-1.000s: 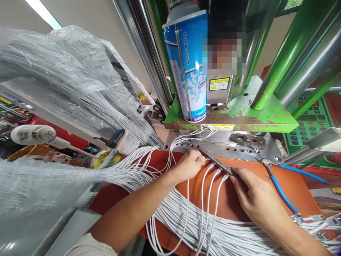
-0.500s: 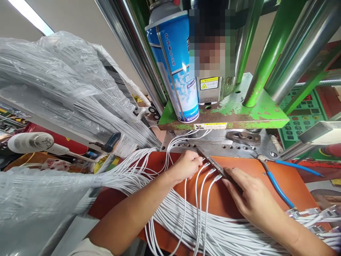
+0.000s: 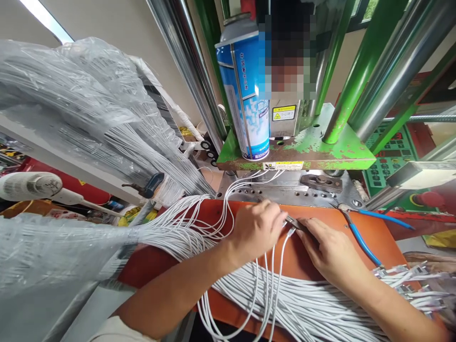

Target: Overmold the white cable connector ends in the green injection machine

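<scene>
- Now, in the head view, the left hand (image 3: 254, 230) has slid along the dark metal bar (image 3: 298, 224) toward the right hand (image 3: 329, 247); half a second ago it was by the bar's far end, with three plugs in plain sight.
- That shift hides most of the row: only the plug (image 3: 290, 232) nearest the right hand shows well, and a second one peeps out beside the left hand.
- For the work in hand, attention seems to have moved to the plugs farther along the bar; how well they sit cannot be judged.
- The right hand is clamped on the bar's near end, much as before.
- The left hand curls over the bar; whether it grips a plug or merely touches, I cannot tell.
- The bar slants between both hands over the orange counter (image 3: 301, 261), with white cables (image 3: 283, 259) hanging from it toward the cable bundle (image 3: 292, 294).
- Blue-handled pliers (image 3: 360, 242) lie beyond the right hand; a spray can (image 3: 245, 99) stands on the green press plate (image 3: 309, 142).
</scene>
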Demonstrator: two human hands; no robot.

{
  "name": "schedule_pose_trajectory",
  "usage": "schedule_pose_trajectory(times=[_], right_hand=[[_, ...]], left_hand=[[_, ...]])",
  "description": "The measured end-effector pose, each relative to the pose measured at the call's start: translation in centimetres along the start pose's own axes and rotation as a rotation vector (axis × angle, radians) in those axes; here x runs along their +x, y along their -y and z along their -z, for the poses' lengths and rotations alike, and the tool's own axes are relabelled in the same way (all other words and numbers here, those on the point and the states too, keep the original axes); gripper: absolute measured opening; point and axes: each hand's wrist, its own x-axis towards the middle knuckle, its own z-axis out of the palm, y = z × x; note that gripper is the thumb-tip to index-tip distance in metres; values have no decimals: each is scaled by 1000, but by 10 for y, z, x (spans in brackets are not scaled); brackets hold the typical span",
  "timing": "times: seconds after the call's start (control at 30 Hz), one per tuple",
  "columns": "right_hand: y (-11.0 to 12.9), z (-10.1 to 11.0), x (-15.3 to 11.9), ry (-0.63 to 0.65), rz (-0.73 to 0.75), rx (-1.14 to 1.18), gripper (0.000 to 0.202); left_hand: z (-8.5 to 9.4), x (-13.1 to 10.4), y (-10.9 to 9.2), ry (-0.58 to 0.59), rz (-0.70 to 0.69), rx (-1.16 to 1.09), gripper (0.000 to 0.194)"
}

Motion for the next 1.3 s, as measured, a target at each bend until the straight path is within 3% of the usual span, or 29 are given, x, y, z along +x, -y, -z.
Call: schedule_pose_trajectory(times=[0.07, 0.17, 0.37, 0.53, 0.6, 0.7, 0.87, 1.1, 1.3], right_hand=[[0, 0, -1, 3, 21, -24, 26], [1, 2, -1, 2, 31, -51, 25], [1, 5, 3, -2, 79, -35, 23], [-1, 1, 4, -1, 72, -29, 25], [-1, 0, 5, 6, 59, -10, 26], [0, 1, 6, 16, 36, 18, 28], [1, 5, 10, -1, 8, 76, 30], [0, 7, 11, 8, -22, 132, 30], [-10, 18, 14, 12, -41, 116, 32]], left_hand=[[-3, -13, -15, 86, -94, 59, 28], [-15, -23, -24, 194, -94, 162, 21], [-35, -17, -17, 235, -60, 138, 22], [-30, -12, -12, 264, -57, 68, 22], [-24, -8, -6, 221, -49, 20, 24], [-14, 0, 5, 52, -6, -7, 25], [-10, 15, 27, -223, -37, -24, 5], [-19, 22, 35, -409, -61, -36, 14], [-22, 22, 40, -410, -64, -38, 20]])
